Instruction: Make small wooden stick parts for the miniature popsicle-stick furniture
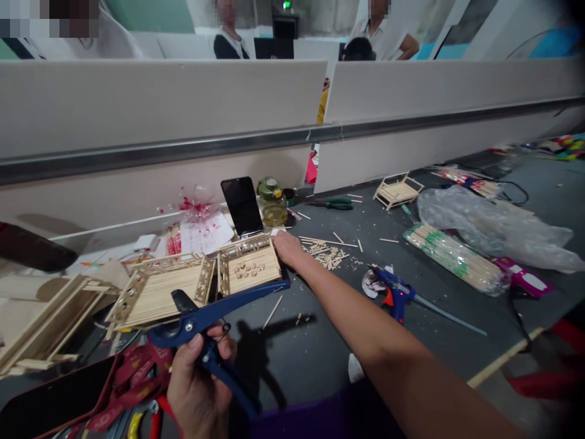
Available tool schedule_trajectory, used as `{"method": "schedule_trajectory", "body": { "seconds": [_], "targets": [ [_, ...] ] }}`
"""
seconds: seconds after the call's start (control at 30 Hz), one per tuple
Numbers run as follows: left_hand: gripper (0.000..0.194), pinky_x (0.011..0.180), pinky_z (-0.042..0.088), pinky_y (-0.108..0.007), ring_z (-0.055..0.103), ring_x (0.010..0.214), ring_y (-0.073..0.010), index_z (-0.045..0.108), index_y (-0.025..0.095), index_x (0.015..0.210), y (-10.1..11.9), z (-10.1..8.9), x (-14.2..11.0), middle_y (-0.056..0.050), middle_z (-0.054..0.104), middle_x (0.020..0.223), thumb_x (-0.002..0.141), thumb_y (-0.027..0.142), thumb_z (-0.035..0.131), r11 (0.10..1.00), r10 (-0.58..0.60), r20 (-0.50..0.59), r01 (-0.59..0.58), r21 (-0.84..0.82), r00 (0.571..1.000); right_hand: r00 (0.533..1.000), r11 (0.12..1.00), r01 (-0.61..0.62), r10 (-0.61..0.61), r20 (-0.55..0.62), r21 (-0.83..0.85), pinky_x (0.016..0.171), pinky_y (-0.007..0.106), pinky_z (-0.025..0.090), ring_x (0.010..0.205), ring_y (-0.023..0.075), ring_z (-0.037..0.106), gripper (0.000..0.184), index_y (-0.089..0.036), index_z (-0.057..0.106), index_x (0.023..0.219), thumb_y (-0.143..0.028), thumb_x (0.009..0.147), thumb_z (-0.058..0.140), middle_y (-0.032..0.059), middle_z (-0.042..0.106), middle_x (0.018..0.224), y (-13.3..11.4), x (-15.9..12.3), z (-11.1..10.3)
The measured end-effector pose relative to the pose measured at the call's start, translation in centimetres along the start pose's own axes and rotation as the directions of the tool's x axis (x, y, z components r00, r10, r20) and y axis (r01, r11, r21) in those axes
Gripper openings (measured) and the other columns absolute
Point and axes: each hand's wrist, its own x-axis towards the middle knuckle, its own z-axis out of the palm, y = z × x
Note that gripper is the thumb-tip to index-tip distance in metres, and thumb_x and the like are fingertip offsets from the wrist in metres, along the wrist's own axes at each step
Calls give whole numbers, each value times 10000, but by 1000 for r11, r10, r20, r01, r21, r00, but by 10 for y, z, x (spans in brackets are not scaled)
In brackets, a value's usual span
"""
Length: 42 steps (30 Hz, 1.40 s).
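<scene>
My left hand (198,381) is closed around a blue pipe cutter (228,311), whose handles are spread wide. One long handle reaches up to the right, in front of two small trays of glued wooden sticks. The left tray (167,286) has low railings; the right tray (249,268) has several short cut pieces (249,270) lying on it. My right hand (287,247) is at the right tray's far right corner, fingers bent and partly hidden. What they pinch, if anything, I cannot make out. Cut stick bits (329,253) lie just right of it.
A black phone (242,206) stands behind the trays beside a green-lidded bottle (273,201). Rightward lie a blue glue gun (393,292), pliers (333,204), a small stick frame (397,190) and packaged sticks (452,256). A partition (159,103) runs behind; people are beyond it.
</scene>
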Motion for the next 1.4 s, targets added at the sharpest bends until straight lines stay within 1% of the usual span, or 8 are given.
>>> {"method": "schedule_trajectory", "body": {
  "seconds": [0.23, 0.4, 0.5, 0.6, 0.9, 1.1, 1.23, 1.4],
  "targets": [
    [153, 329, 343, -166, 488, 376, -72, 679, 123, 644, -4, 0, 3, -6, 663, 588, 606, 268, 703, 998, 54, 72, -55, 17, 996, 995, 992, -63, 71, -70, 109, 806, 352, 478, 965, 234, 627, 213, -154, 575, 1132, -182, 930, 514, 115, 664, 1050, -2, -14, -19],
    [165, 326, 290, -136, 401, 319, -26, 695, 123, 625, -6, 0, 2, -15, 655, 540, 629, 287, 685, 999, 30, 86, -32, 25, 996, 990, 969, -18, 51, -128, 247, 705, 246, 446, 828, 156, 627, 165, -202, 567, 1058, -172, 930, 468, 29, 682, 935, 5, -101, -26],
    [206, 316, 230, -126, 348, 296, -14, 710, 116, 636, -9, 0, 1, -17, 615, 469, 648, 319, 676, 996, -43, 116, 34, 77, 992, 995, 952, 46, -16, -99, 304, 705, 234, 451, 799, 138, 622, 148, -215, 617, 907, -121, 893, 503, -6, 683, 864, 5, -155, -12],
    [222, 318, 200, -126, 333, 300, -14, 720, 111, 647, -12, 1, 0, -17, 598, 443, 648, 330, 681, 992, -72, 134, 56, 117, 988, 992, 941, 104, -77, -96, 321, 797, 278, 446, 895, 168, 608, 156, -205, 656, 884, -112, 886, 530, 21, 685, 905, 3, -183, 7],
    [227, 313, 182, -131, 334, 301, -19, 721, 104, 658, -13, 3, 3, -6, 595, 443, 649, 325, 672, 988, -50, 137, 29, 151, 989, 992, 953, 121, -104, -76, 277, 802, 266, 440, 899, 164, 606, 214, -215, 679, 1021, -137, 925, 505, 41, 663, 949, 10, -192, 11],
    [186, 385, 345, -150, 521, 412, -82, 722, 115, 648, -18, 4, 3, -14, 616, 472, 636, 299, 695, 989, -75, 152, 53, 139, 986, 999, 996, -17, 21, -49, 83, 726, 276, 459, 858, 201, 626, 245, -227, 652, 1102, -343, 894, 593, 75, 615, 1009, -19, -199, 13],
    [175, 422, 375, -165, 530, 434, -89, 722, 115, 645, -21, 5, 1, -13, 618, 479, 639, 289, 703, 987, -71, 164, 46, 153, 984, 998, 997, -39, 42, -55, 63, 718, 274, 459, 837, 205, 627, 170, -199, 692, 963, -192, 909, 531, 87, 633, 919, -32, -195, 18],
    [197, 459, 374, -180, 526, 454, -93, 720, 108, 654, -23, 6, 0, -14, 610, 475, 665, 302, 692, 974, -87, 216, 38, 222, 973, 994, 988, -8, 25, -106, 156, 786, 251, 474, 870, 172, 633, 174, -199, 696, 924, -165, 912, 525, 64, 662, 948, -11, -192, 14]
  ]
}}
